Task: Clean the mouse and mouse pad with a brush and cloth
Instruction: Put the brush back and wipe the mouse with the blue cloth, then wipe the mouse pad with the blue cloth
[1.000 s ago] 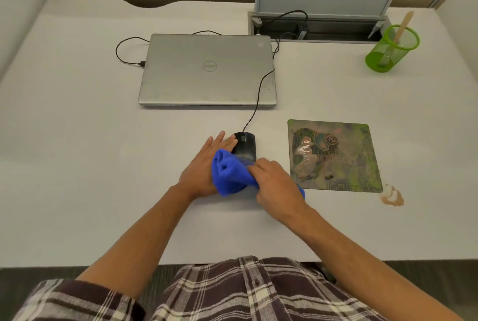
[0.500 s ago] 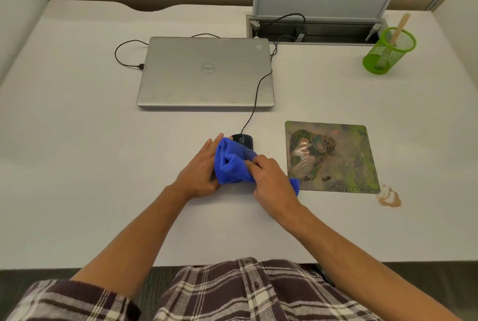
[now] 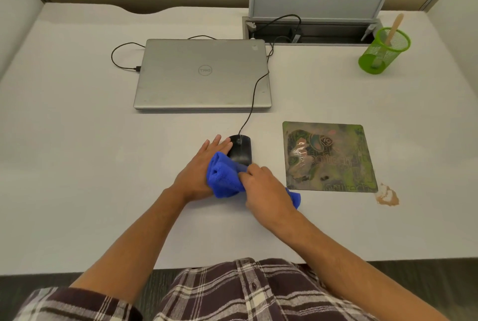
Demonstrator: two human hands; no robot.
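A black wired mouse (image 3: 241, 150) lies on the white desk, its near end covered by a bunched blue cloth (image 3: 223, 175). My right hand (image 3: 266, 188) grips the cloth and presses it onto the mouse's rear. My left hand (image 3: 200, 169) rests with straight fingers against the mouse's left side. The green patterned mouse pad (image 3: 329, 157) lies flat to the right, with shiny smears and dark specks on it. A wooden-handled brush (image 3: 394, 28) stands in the green mesh cup (image 3: 382, 53) at the back right.
A closed silver laptop (image 3: 203, 73) sits behind the mouse, with the mouse cable running over its right edge. An open cable hatch (image 3: 310, 28) is at the back. A brown spill (image 3: 386, 196) marks the desk by the pad's near right corner.
The cloth slid forward over the mouse half a second ago, then back toward me, so the mouse's front shows again. My left hand stayed beside the mouse.
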